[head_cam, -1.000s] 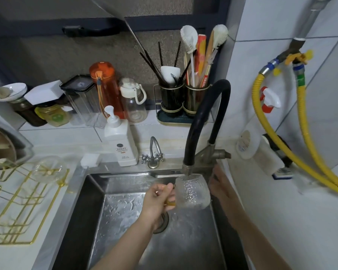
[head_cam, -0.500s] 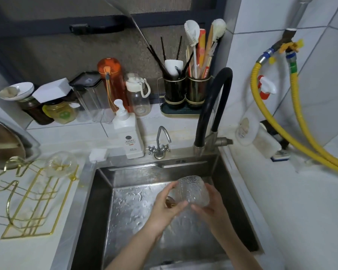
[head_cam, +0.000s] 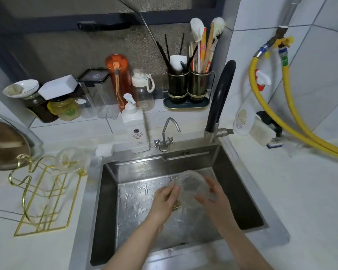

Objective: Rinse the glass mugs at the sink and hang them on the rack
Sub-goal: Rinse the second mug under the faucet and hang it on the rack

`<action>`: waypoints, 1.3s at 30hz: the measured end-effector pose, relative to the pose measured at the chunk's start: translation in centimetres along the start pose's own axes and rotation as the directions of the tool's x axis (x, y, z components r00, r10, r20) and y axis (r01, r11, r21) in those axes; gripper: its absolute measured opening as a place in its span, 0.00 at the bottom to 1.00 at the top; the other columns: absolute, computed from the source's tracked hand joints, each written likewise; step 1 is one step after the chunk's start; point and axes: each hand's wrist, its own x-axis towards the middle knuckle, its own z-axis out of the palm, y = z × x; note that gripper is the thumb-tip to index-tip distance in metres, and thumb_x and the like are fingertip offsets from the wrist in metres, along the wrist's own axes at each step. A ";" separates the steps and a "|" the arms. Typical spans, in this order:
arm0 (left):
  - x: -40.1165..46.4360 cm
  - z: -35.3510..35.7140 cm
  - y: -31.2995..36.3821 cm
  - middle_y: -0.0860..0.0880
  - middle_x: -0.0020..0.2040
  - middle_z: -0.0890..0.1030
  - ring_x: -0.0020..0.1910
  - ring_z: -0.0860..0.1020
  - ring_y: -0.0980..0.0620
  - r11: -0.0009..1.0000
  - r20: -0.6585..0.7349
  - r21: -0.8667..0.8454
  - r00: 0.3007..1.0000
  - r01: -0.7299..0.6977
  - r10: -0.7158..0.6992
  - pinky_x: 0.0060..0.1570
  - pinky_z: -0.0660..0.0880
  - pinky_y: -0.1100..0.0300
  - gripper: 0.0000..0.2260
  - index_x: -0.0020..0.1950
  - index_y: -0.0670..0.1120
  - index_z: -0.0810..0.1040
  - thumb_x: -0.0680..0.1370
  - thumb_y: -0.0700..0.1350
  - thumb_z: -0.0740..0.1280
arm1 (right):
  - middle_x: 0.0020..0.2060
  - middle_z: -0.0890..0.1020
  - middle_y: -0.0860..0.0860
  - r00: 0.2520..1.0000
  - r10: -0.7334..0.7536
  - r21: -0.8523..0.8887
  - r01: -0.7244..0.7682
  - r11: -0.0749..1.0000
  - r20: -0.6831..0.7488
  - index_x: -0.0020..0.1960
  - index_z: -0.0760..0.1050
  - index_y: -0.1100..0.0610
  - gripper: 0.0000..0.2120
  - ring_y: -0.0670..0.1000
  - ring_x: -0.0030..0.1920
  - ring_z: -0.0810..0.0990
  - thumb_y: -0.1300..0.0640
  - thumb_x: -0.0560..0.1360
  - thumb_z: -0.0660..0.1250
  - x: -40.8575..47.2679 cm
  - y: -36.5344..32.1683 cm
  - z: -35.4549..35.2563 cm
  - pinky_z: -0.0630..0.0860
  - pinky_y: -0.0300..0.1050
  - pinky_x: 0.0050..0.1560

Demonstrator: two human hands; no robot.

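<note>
A textured clear glass mug (head_cam: 191, 185) with a gold handle is over the steel sink (head_cam: 137, 191), its mouth tilted toward me. My left hand (head_cam: 165, 198) grips it at the handle side. My right hand (head_cam: 213, 198) cups its right wall with curled fingers. On the counter to the left stands a gold wire rack (head_cam: 45, 193), and a second clear glass mug (head_cam: 70, 158) hangs upside down at its far end. The black faucet (head_cam: 220, 98) arches behind the sink; I see no water running.
A white soap pump bottle (head_cam: 135, 125) and a small chrome tap (head_cam: 165, 135) stand at the sink's back rim. Bottles, jars and a utensil holder (head_cam: 187, 84) line the window sill. Yellow hoses (head_cam: 293, 121) hang on the right wall. A pan lid (head_cam: 6, 143) lies far left.
The mug came down from under the faucet spout into the sink basin. My right hand left the faucet lever and took hold of the mug's right side. The mug's mouth tipped toward me.
</note>
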 end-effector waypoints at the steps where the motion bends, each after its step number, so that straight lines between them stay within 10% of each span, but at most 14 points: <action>1: -0.4 -0.5 0.1 0.53 0.52 0.81 0.46 0.80 0.68 1.000 0.018 -0.028 1.000 0.001 0.000 0.40 0.73 0.76 0.14 0.55 0.49 0.80 0.77 0.55 0.63 | 0.51 0.80 0.43 1.000 -0.004 0.002 0.004 1.000 -0.013 0.56 0.73 0.44 0.21 0.40 0.52 0.80 0.60 0.68 0.75 -0.2 -0.2 0.6 0.79 0.39 0.53; 8: -2.2 -5.1 0.5 0.55 0.67 0.72 0.66 0.72 0.54 0.999 -0.027 -0.032 0.999 -0.043 0.042 0.61 0.67 0.63 0.20 0.72 0.56 0.66 0.79 0.55 0.58 | 0.57 0.76 0.40 0.999 -0.003 0.023 0.002 1.000 0.035 0.65 0.68 0.49 0.26 0.39 0.56 0.76 0.56 0.71 0.73 -0.7 -2.6 5.4 0.74 0.27 0.49; 16: -4.2 -10.7 -0.6 0.51 0.39 0.79 0.36 0.80 0.58 0.992 -0.162 -0.118 0.987 -0.034 0.015 0.36 0.72 0.71 0.19 0.65 0.51 0.73 0.77 0.56 0.62 | 0.56 0.80 0.47 0.984 0.065 0.015 -0.069 0.998 0.164 0.62 0.71 0.48 0.27 0.45 0.54 0.79 0.44 0.67 0.74 -0.9 -4.0 11.6 0.77 0.36 0.54; 20: -5.0 -12.7 -1.0 0.45 0.47 0.81 0.46 0.80 0.48 0.975 -0.275 -0.220 0.961 -0.031 -0.032 0.55 0.77 0.53 0.20 0.66 0.53 0.72 0.76 0.58 0.63 | 0.55 0.81 0.44 0.960 0.005 0.019 -0.011 1.000 0.279 0.63 0.73 0.47 0.22 0.43 0.54 0.80 0.50 0.71 0.73 -1.0 -5.4 14.6 0.77 0.38 0.52; 28: -7.1 -18.1 -0.4 0.46 0.40 0.78 0.37 0.76 0.49 0.922 -0.418 -0.378 0.905 -0.088 -0.085 0.36 0.74 0.60 0.14 0.59 0.47 0.77 0.77 0.53 0.65 | 0.54 0.77 0.43 0.924 0.076 -0.068 -0.054 0.996 0.375 0.62 0.68 0.49 0.24 0.46 0.55 0.77 0.50 0.70 0.73 -0.3 -8.3 21.3 0.76 0.51 0.60; 32: -7.3 -21.5 0.8 0.45 0.56 0.80 0.49 0.81 0.48 0.905 -0.522 -0.392 0.850 -0.166 -0.070 0.43 0.79 0.59 0.16 0.63 0.50 0.72 0.77 0.51 0.66 | 0.55 0.81 0.51 0.876 0.005 -0.014 0.001 1.000 0.482 0.63 0.73 0.54 0.19 0.46 0.50 0.81 0.59 0.73 0.71 1.0 -11.2 25.0 0.78 0.39 0.48; 39: -6.2 -24.9 3.0 0.50 0.43 0.78 0.36 0.79 0.56 0.903 -0.577 -0.375 0.816 -0.211 -0.049 0.34 0.77 0.65 0.14 0.66 0.49 0.69 0.80 0.45 0.62 | 0.48 0.77 0.44 0.865 -0.039 -0.016 0.054 0.998 0.501 0.57 0.69 0.52 0.15 0.41 0.46 0.78 0.58 0.73 0.70 4.3 -14.3 30.0 0.77 0.39 0.47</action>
